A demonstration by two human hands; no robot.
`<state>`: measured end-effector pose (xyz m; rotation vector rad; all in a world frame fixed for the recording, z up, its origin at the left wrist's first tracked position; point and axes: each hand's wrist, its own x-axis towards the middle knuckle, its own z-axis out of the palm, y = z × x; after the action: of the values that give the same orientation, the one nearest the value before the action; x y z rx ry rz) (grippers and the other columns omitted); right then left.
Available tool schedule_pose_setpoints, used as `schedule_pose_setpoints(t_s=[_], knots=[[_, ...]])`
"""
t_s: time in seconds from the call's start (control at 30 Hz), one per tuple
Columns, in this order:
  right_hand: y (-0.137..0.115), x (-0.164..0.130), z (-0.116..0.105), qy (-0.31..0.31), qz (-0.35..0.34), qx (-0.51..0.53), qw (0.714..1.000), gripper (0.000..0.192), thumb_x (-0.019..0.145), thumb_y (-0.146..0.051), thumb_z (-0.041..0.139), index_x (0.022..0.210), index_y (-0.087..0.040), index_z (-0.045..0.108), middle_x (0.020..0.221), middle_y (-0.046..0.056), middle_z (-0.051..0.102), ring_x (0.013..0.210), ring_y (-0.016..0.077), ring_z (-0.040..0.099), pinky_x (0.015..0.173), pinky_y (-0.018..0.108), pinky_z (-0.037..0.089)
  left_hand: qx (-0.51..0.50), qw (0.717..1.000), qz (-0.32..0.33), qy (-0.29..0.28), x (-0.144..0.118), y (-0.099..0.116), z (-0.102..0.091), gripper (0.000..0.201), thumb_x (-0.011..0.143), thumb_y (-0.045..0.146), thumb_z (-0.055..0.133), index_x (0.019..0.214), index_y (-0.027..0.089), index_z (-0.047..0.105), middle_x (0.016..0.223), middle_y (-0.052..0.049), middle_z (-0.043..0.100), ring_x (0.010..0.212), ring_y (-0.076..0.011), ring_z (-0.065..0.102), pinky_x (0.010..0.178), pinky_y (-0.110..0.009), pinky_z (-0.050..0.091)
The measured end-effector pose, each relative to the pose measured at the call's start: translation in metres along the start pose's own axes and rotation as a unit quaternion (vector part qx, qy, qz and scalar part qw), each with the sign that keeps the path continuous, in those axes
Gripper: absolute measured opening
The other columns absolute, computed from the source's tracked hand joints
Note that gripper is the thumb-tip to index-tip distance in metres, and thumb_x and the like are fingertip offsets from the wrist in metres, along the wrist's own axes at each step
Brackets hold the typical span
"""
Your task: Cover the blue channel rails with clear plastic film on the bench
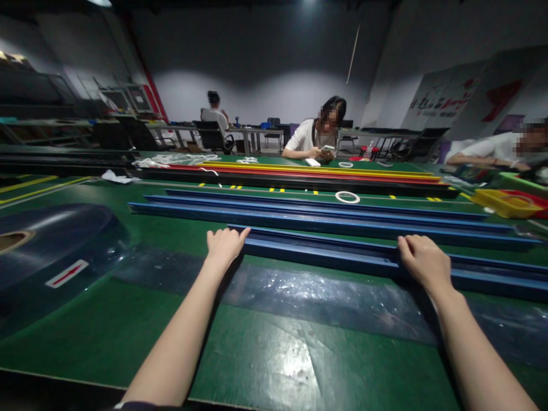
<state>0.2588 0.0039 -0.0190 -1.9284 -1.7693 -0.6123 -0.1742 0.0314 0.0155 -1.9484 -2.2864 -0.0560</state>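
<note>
Green worktop (265,365) carries film roll (47,251) at left edge. Left hand (225,244), fingers curled, presses nearest blue rail's (325,257) left end; right hand (423,262), fingers curled, grips mid-length. Rail lies across the centre; likely stiff, long: hold at two spread points.

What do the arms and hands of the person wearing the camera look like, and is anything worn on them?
Both forearms are bare, and the left hand and right hand wear no gloves. No ring, watch or bracelet is visible. Only a dark edge of cloth, perhaps a sleeve, shows at the bottom near the left arm.
</note>
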Motion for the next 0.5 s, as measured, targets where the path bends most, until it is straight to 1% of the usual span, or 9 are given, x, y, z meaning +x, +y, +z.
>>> schedule_pose_setpoints(t_s=[0.1, 0.17, 0.23, 0.3, 0.37, 0.43, 0.5], knots=[[0.011, 0.001, 0.003, -0.02, 0.039, 0.004, 0.999, 0.034, 0.085, -0.04, 0.034, 0.074, -0.019, 0.058, 0.076, 0.005, 0.061, 0.074, 0.0163, 0.053, 0.055, 0.024, 0.031, 0.014, 0.999, -0.018, 0.037, 0.0, -0.001, 0.003, 0.063, 0.088, 0.052, 0.023, 0.085, 0.009, 0.069, 0.097, -0.018, 0.064, 0.093, -0.0333, 0.057, 0.078, -0.044, 0.039], [0.014, 0.001, 0.007, -0.032, 0.044, -0.003, 0.999, 0.036, 0.084, -0.041, 0.034, 0.074, -0.019, 0.061, 0.073, 0.006, 0.063, 0.071, 0.0169, 0.054, 0.062, 0.027, 0.034, 0.018, 0.996, -0.021, 0.081, -0.001, 0.001, 0.005, 0.059, 0.088, 0.049, 0.025, 0.086, 0.009, 0.068, 0.096, -0.018, 0.063, 0.092, -0.0334, 0.056, 0.075, -0.043, 0.039], [0.014, 0.001, 0.01, -0.033, 0.037, -0.012, 0.999, 0.04, 0.084, -0.04, 0.034, 0.071, -0.018, 0.064, 0.066, 0.007, 0.063, 0.07, 0.0177, 0.056, 0.07, 0.03, 0.035, 0.018, 0.99, -0.003, 0.138, -0.003, 0.007, 0.006, 0.053, 0.089, 0.046, 0.028, 0.087, 0.009, 0.066, 0.095, -0.018, 0.062, 0.091, -0.0326, 0.055, 0.074, -0.042, 0.039], [0.012, 0.001, 0.012, -0.031, 0.056, -0.016, 0.998, 0.042, 0.084, -0.039, 0.033, 0.071, -0.017, 0.067, 0.063, 0.008, 0.064, 0.068, 0.0189, 0.057, 0.07, 0.03, 0.035, 0.016, 0.978, 0.042, 0.204, -0.005, 0.016, 0.007, 0.045, 0.089, 0.041, 0.032, 0.087, 0.01, 0.065, 0.095, -0.017, 0.061, 0.091, -0.031, 0.054, 0.076, -0.042, 0.038], [0.009, 0.002, 0.013, -0.035, 0.103, -0.018, 0.994, 0.044, 0.084, -0.039, 0.033, 0.076, -0.018, 0.07, 0.065, 0.009, 0.066, 0.065, 0.02, 0.057, 0.061, 0.03, 0.034, 0.007, 0.961, 0.104, 0.258, -0.01, 0.028, 0.005, 0.038, 0.088, 0.037, 0.035, 0.085, 0.012, 0.063, 0.093, -0.015, 0.06, 0.092, -0.0291, 0.053, 0.08, -0.043, 0.036], [0.006, 0.002, 0.012, -0.045, 0.139, -0.021, 0.989, 0.044, 0.085, -0.039, 0.032, 0.079, -0.019, 0.072, 0.068, 0.009, 0.067, 0.062, 0.0208, 0.058, 0.056, 0.029, 0.03, -0.007, 0.945, 0.164, 0.282, -0.016, 0.043, 0.004, 0.034, 0.089, 0.035, 0.036, 0.085, 0.013, 0.062, 0.093, -0.014, 0.06, 0.092, -0.0271, 0.052, 0.081, -0.041, 0.036], [0.001, 0.002, 0.011, -0.051, 0.147, -0.029, 0.987, 0.045, 0.085, -0.038, 0.032, 0.079, -0.02, 0.072, 0.067, 0.01, 0.067, 0.061, 0.0213, 0.058, 0.054, 0.029, 0.029, -0.023, 0.933, 0.218, 0.284, -0.023, 0.059, 0.004, 0.032, 0.089, 0.035, 0.037, 0.09, 0.015, 0.061, 0.096, -0.013, 0.06, 0.094, -0.0254, 0.052, 0.082, -0.039, 0.036]])
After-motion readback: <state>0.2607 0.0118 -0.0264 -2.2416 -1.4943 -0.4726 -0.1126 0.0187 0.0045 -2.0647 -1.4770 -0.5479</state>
